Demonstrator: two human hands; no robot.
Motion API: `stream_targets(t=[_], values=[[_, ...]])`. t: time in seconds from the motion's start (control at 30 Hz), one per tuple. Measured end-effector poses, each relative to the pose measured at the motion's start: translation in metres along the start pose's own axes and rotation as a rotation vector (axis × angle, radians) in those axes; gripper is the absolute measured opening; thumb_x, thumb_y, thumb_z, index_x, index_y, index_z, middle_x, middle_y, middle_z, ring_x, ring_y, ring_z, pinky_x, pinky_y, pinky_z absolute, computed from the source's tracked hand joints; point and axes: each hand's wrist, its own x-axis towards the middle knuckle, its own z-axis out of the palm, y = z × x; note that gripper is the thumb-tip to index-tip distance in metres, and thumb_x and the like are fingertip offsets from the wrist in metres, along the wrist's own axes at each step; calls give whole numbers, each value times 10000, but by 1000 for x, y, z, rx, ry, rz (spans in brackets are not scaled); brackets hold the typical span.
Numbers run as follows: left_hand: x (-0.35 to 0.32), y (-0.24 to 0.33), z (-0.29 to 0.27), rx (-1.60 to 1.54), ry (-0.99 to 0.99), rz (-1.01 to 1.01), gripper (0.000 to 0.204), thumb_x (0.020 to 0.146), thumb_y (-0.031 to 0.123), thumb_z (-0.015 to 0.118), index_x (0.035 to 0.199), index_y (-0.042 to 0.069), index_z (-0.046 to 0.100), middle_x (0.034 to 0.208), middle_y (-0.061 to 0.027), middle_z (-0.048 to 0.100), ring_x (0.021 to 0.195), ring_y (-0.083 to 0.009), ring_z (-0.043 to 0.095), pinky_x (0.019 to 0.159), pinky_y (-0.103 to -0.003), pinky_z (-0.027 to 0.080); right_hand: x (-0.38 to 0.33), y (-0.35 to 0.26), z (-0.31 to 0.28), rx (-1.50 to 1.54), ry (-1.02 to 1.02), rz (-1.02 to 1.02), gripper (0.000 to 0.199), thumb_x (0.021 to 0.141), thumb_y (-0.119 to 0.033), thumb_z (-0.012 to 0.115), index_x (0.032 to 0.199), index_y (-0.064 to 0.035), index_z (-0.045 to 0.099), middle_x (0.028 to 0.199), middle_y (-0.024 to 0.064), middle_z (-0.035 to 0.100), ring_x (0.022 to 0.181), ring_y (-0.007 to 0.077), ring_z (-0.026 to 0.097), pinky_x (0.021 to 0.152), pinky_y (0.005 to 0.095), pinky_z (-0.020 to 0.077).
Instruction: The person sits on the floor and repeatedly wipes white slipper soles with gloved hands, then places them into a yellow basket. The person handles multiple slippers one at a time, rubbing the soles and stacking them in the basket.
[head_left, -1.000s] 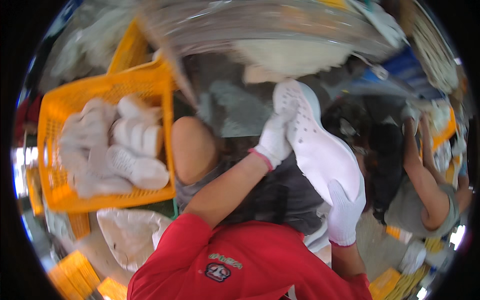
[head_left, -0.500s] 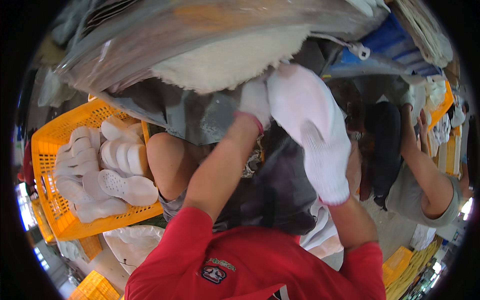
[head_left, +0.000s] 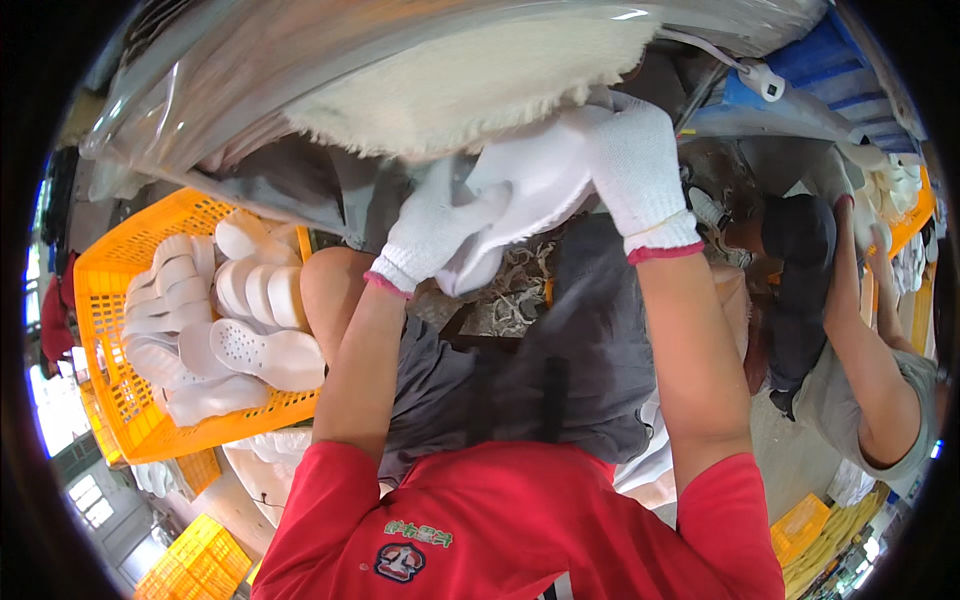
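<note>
Both my hands wear white knitted gloves with red cuffs. Between them is a smooth, white, shoe-like moulded piece (head_left: 540,170) with a slightly ragged lower edge. My left hand (head_left: 440,225) is closed round its near left part, thumb lying along it. My right hand (head_left: 640,165) grips its far right end, with the fingertips partly out of sight. The piece is tilted, its narrow end pointing down toward my lap. Just beyond my hands, a cream fleecy cloth (head_left: 470,85) with a frayed edge hangs under clear plastic sheeting (head_left: 230,100).
To the left stands an orange basket (head_left: 150,440) full of white slippers (head_left: 265,355), some with perforated footbeds. White scraps (head_left: 515,290) lie below, between my knees. A co-worker's arm (head_left: 855,340) is at the right. A white cable plug (head_left: 765,80) hangs at the upper right.
My right hand has moved from over my lap up to the piece's far end. My left hand has come back toward me and left, and the white piece now lies between both hands.
</note>
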Motion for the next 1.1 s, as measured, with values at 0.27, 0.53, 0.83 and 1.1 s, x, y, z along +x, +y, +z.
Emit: stream_targets(t=[0.27,0.53,0.83,1.1], values=[[-17,47,59,-1074,-208,-93,509,1067,377,786,1363,-26,690,1138,-56,773,964,-118,722,866,-281,590,-8,-49,-38,718,-168,532,534,920,-326,811,1250,79,701,978,167,767,943,202,740,837,349,574],[2,112,125,-1303,39,-394,682,1054,571,752,1357,-38,701,1204,-97,764,1046,-196,746,938,-341,597,-94,-93,-118,458,39,562,952,881,-121,899,1667,91,404,1579,256,582,1399,281,635,1110,353,557],[52,99,120,-1248,54,-269,574,1130,518,637,1355,-8,691,1267,-81,757,1082,-230,746,943,-382,604,-69,-65,-65,202,237,423,980,842,-168,842,1684,23,380,1578,287,572,1442,420,611,1183,433,508],[94,72,134,-1417,33,-243,550,1187,493,521,1506,60,637,1420,-85,725,1266,-269,689,1108,-420,542,-59,-23,-25,-8,321,207,886,866,-310,822,1604,40,481,1425,301,681,1243,475,708,1035,468,596]])
